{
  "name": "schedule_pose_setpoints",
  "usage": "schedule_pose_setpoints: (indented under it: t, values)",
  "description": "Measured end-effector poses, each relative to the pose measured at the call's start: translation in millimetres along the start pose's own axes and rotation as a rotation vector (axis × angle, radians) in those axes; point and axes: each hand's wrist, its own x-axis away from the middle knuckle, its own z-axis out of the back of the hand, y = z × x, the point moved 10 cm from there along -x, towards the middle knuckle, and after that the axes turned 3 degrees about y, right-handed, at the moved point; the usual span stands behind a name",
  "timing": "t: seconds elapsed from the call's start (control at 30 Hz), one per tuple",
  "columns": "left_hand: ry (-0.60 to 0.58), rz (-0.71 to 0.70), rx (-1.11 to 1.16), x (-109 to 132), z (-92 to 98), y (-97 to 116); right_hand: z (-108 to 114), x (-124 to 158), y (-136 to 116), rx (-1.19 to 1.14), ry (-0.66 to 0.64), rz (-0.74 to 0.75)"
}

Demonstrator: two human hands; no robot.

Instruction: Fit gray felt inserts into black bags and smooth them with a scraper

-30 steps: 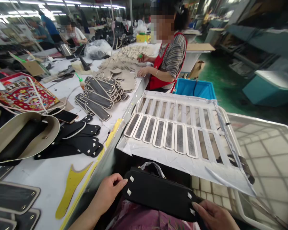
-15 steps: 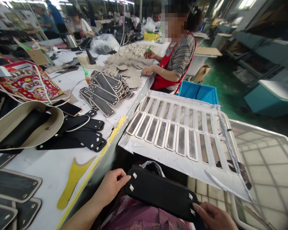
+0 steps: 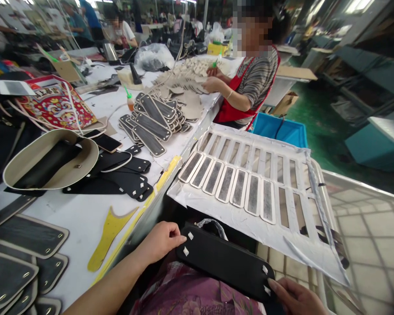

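the left hand (image 3: 164, 241) pinched the left end of a black, flat, round-cornered oblong panel (image 3: 226, 259) between thumb and curled fingers, while the right hand (image 3: 293, 294) pinched its right end, thumb beside a small white tab (image 3: 267, 290). the panel was positioned above a purple patterned garment (image 3: 197, 298), in front of a white, cloth-covered slotted rack (image 3: 236, 217). a yellow, fork-ended flat piece (image 3: 105, 245) lay on the white-topped table (image 3: 82, 218) to the left.

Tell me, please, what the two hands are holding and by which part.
A long black piece, held by its rounded ends: the left hand pinches one end, the right hand the other.
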Motion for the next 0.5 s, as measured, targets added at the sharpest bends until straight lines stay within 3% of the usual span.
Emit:
schedule_pose_setpoints:
  t: [0.5]
  values:
    - [-0.02,-0.063,-0.186,1,0.7,13,0,12,-22,0.021,-0.017,0.046]
